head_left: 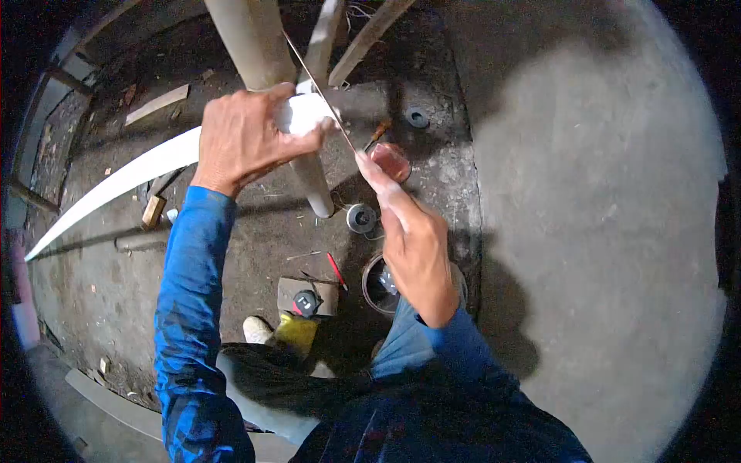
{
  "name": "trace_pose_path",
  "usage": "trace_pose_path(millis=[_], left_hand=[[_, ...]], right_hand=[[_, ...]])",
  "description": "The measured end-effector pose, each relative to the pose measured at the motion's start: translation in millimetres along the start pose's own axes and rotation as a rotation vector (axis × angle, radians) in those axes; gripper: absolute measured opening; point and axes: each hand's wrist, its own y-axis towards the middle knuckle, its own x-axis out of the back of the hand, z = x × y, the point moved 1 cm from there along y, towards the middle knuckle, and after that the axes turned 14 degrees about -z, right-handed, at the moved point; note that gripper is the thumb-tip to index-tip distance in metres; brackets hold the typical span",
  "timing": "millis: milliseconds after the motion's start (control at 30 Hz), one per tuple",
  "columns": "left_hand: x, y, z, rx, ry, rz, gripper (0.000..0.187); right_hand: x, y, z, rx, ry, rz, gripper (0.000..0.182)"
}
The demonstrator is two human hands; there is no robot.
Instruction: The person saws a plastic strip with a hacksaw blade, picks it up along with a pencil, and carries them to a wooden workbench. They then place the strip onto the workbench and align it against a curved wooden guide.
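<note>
A long white pipe [135, 168] stretches from the far left up to the top middle, its near end [305, 114] poking out past my left hand [239, 139]. That hand wraps round it from above, close against a thick grey post [258, 46]. My right hand [413, 239] grips the lower end of a thin metal blade [312, 76], with the index finger stretched along it. The blade slants up and left across the end of the white pipe, right by my left fingertips. What sits inside my right palm is hidden.
Below lie a tape measure [306, 302] on a small board, a red pen [336, 271], a grey roll [361, 218], a round container [376, 289], a reddish packet [390, 162] and a screwdriver-like tool [378, 133]. Wooden poles [370, 38] stand behind the post.
</note>
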Motion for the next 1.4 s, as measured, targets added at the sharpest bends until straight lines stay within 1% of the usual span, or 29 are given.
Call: trace_pose_path(millis=[33,67,167,233,300,367,433,467,500,567,600,633,700,733,767,833,867,900,967,1000,1033,1100,1133,1233,1267,1300,1367,1400], left_hand=[[-0.8,1.4,-2.4,-0.018,-0.004,-0.001,0.059],[-1.9,0.8,-2.1,-0.035,-0.009,-0.036,0.059],[-3.5,1.0,0.8,-0.029,-0.012,-0.048,0.059],[0.4,4.7,-2.9,-0.017,-0.008,-0.016,0.059],[0.3,-0.3,-0.3,0.013,-0.007,0.029,0.059],[-2.5,2.3,-1.3,-0.029,0.041,-0.026,0.059],[-2.8,2.0,1.0,-0.017,0.014,-0.037,0.058],[-3.5,1.2,1.8,-0.035,0.020,-0.032,0.059],[-3.8,2.1,3.1,-0.050,0.025,-0.028,0.060],[-3.4,4.5,3.1,-0.046,0.000,-0.018,0.060],[-1.6,4.9,1.0,-0.026,-0.007,-0.004,0.061],[-0.2,2.6,0.6,0.000,-0.015,0.013,0.061],[-2.7,0.2,0.8,-0.008,-0.012,-0.002,0.061],[-4.2,1.0,2.3,-0.005,-0.012,-0.011,0.061],[-4.1,1.6,4.2,0.001,-0.008,-0.023,0.060],[-3.0,4.6,4.3,-0.004,-0.007,-0.041,0.057],[-4.1,3.7,3.6,0.001,0.005,-0.026,0.057],[-5.5,3.1,3.8,0.002,0.016,-0.013,0.057],[-10.4,-0.1,6.3,-0.049,0.036,-0.060,0.056],[-9.8,-1.2,5.3,-0.039,0.033,-0.092,0.056],[-9.3,-0.2,2.7,-0.043,0.027,-0.125,0.058],[-10.7,1.7,7.1,-0.035,0.025,-0.094,0.057],[-11.1,1.9,7.7,-0.028,0.023,-0.057,0.058],[-10.8,0.2,6.5,-0.051,0.009,-0.083,0.059],[-10.6,-0.3,5.3,-0.032,0.023,-0.076,0.058],[-11.1,-1.0,7.2,-0.027,0.018,-0.077,0.058],[-11.3,0.5,5.9,-0.005,0.007,-0.058,0.058],[-8.5,2.4,5.6,-0.020,0.025,-0.028,0.057]], right_hand=[[2.5,0.1,1.5,-0.045,-0.005,0.005,0.053],[-9.5,13.0,-1.1,-0.022,0.000,-0.005,0.054],[-26.0,29.7,-9.6,0.010,-0.008,0.022,0.055],[-7.4,4.6,-5.2,0.017,-0.019,0.001,0.055],[2.9,-11.9,-9.9,0.073,0.007,-0.047,0.053],[1.1,0.4,-6.7,0.046,0.019,-0.036,0.051],[-24.0,32.5,-2.4,0.017,0.021,0.006,0.049],[-28.3,40.7,4.8,0.002,-0.032,-0.003,0.048],[-28.0,34.6,1.7,0.004,-0.027,0.004,0.048],[-15.4,6.5,-13.0,0.039,0.044,-0.074,0.046],[0.2,-12.8,-14.5,-0.118,-0.153,0.050,0.046],[1.0,-9.4,-13.1,-0.107,-0.150,0.080,0.046],[5.1,-0.5,-4.0,-0.097,-0.290,0.118,0.037],[-8.3,15.6,-4.9,0.041,-0.136,0.070,0.038],[-14.3,27.0,-4.2,0.055,-0.136,0.082,0.038],[-24.0,40.2,0.6,0.033,0.032,0.040,0.039],[-19.7,30.6,2.3,-0.037,0.062,0.048,0.039],[-10.8,15.8,1.6,-0.032,0.063,0.064,0.039],[5.2,-6.9,-5.2,-0.016,-0.159,0.056,0.038],[3.7,-5.4,-3.2,-0.075,-0.140,0.062,0.037],[-1.1,2.9,2.8,-0.086,-0.149,0.060,0.037],[-22.7,35.1,10.2,-0.122,-0.028,0.078,0.038],[-30.1,44.3,4.7,-0.054,-0.038,0.063,0.038],[-13.0,17.1,3.6,-0.080,-0.023,0.055,0.038],[-2.0,-1.4,-8.2,0.024,-0.182,0.047,0.038],[-3.4,1.5,-6.8,0.025,-0.186,0.052,0.038],[-4.7,6.6,-0.8,-0.037,-0.092,0.039,0.039],[-16.5,21.5,-1.4,-0.113,-0.003,0.042,0.038]])
